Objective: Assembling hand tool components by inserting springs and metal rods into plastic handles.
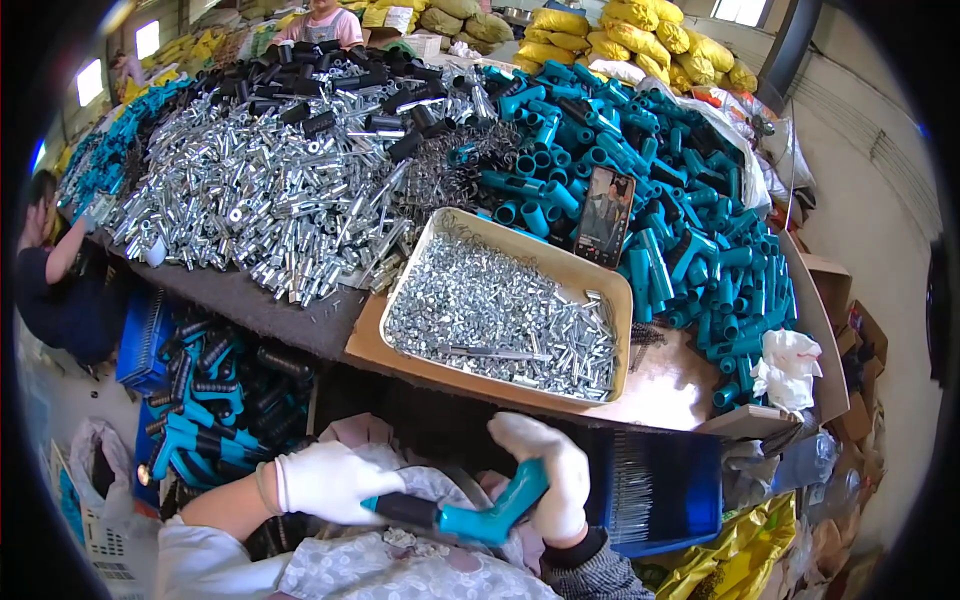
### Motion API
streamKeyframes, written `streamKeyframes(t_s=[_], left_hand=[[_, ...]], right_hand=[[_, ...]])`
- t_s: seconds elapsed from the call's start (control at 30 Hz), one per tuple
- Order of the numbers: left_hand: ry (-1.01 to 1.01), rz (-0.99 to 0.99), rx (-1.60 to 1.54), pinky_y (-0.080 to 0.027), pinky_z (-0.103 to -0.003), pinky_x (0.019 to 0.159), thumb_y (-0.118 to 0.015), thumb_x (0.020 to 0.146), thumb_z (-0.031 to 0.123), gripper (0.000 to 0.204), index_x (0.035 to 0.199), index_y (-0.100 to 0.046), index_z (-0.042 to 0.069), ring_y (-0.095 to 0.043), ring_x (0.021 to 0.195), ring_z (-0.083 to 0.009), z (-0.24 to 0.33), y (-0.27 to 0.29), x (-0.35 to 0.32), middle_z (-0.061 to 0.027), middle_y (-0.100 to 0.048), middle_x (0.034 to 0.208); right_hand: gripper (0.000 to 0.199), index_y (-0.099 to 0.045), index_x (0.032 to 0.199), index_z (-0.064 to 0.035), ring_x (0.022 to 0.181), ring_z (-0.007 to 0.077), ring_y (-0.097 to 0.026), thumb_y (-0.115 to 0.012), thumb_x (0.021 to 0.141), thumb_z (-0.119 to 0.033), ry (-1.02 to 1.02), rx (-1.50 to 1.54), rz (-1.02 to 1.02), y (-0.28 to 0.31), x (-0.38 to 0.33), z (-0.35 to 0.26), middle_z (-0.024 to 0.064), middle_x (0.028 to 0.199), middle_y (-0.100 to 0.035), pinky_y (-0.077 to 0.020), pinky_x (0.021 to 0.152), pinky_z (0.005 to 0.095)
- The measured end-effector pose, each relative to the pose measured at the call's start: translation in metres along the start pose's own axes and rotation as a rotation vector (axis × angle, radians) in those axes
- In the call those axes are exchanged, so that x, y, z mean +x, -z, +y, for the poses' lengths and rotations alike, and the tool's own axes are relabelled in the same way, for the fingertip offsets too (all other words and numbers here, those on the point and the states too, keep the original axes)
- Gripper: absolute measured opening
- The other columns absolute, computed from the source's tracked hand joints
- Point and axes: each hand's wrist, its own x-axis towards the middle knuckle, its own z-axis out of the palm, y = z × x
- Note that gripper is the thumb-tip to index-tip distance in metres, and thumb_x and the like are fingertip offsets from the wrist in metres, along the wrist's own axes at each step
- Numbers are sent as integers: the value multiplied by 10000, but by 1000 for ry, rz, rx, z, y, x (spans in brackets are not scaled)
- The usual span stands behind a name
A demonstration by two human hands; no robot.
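Note:
Both my hands wear white gloves and are low in the middle of the view, above my patterned apron. My left hand [338, 483] is closed round the dark end of a teal-and-black angled plastic handle [490, 517]. The handle lies slantwise, its teal end rising to the right. Against that teal end rests the palm of my right hand [556, 472], fingers stretched up and bent over to the left, not wrapped round it. Just beyond my hands, a cream tray [400, 345] of small metal parts and springs sits on the table, with metal tweezers [495, 353] lying on them.
Heaps of metal tubes [270, 190] and teal plastic housings [560, 150] cover the table. A phone [604, 216] leans on the housings. Below left, a blue crate [145, 340] stands by finished-looking handles [210, 420]; a blue bin [665, 490] is at right. Two other people are across and left.

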Motion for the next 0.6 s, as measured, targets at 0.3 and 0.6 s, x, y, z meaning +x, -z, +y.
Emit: streamKeyframes(t_s=[0.3,0.6], left_hand=[[57,165,7,-579,-365,697,-801,729,218,363,1069,-712,127,-714,768,-292,11,-31,-13,-116,-714,849],[111,177,-130,-539,-433,649,-755,696,216,293,936,-645,90,-668,740,-324,-1,-52,-28,-114,-650,835]], right_hand=[[271,-663,1053,79,1113,354,-649,-517,840,-6,44,-33,70,-16,12,-22,230,1129,-684,-465,1028,450],[325,-666,1032,79,1209,357,-591,-447,798,26,-75,-7,25,-20,24,-16,233,1213,-648,-409,1082,412]])
